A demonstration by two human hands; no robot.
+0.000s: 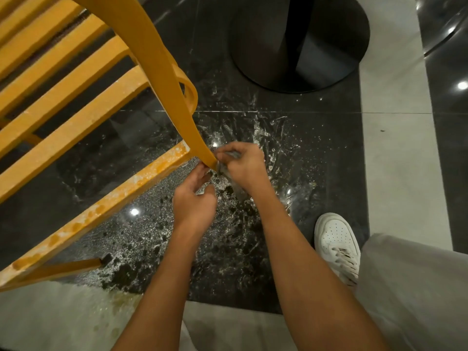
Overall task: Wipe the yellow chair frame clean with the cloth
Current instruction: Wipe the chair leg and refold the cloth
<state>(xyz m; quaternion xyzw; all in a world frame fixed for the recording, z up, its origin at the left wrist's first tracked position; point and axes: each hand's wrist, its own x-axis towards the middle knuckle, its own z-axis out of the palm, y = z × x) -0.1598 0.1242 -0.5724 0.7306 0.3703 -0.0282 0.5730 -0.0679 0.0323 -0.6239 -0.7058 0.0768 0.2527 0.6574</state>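
Observation:
The yellow chair frame fills the upper left, its slats streaked with white residue. One curved yellow leg runs down to the floor at the centre. My right hand is closed on a grey cloth and presses it against the lower end of that leg. Most of the cloth is hidden under my fingers. My left hand sits just below and left of the leg's tip, fingers curled loosely near the cloth; whether it holds anything is not visible.
Black marble floor under my hands is wet and spattered with white foam. A round black table base stands beyond the chair. My white shoe and grey trouser leg are at the lower right. Pale floor strips run along the right and bottom.

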